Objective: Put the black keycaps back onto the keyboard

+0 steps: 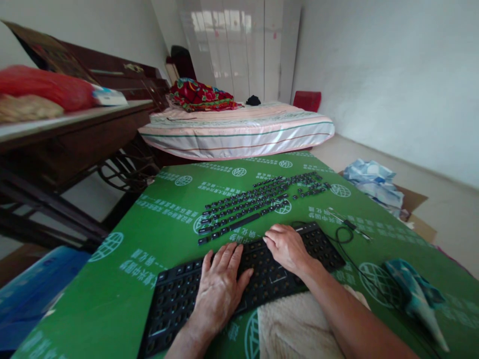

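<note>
A black keyboard [262, 276] lies at a slant on the green table, most of its keys off and rows of round sockets bare. A top row of keys is still on it. My left hand [220, 286] rests flat across the keyboard's middle, fingers stretched out and apart. Over the upper edge, right of centre, my right hand [287, 247] has its thumb and fingers drawn together; whatever may be between them is hidden. Beyond the keyboard, loose black keycaps [239, 204] are laid out in rows, with a long space bar [245, 222] among them.
A screwdriver-like tool [352, 225] and the keyboard's cable [339, 239] lie to the right. A checked cloth [411, 284] is on the table [149, 219] at right, a beige cloth [295, 324] at the near edge. Behind stands a bed [239, 134]; a desk [75, 124] is left.
</note>
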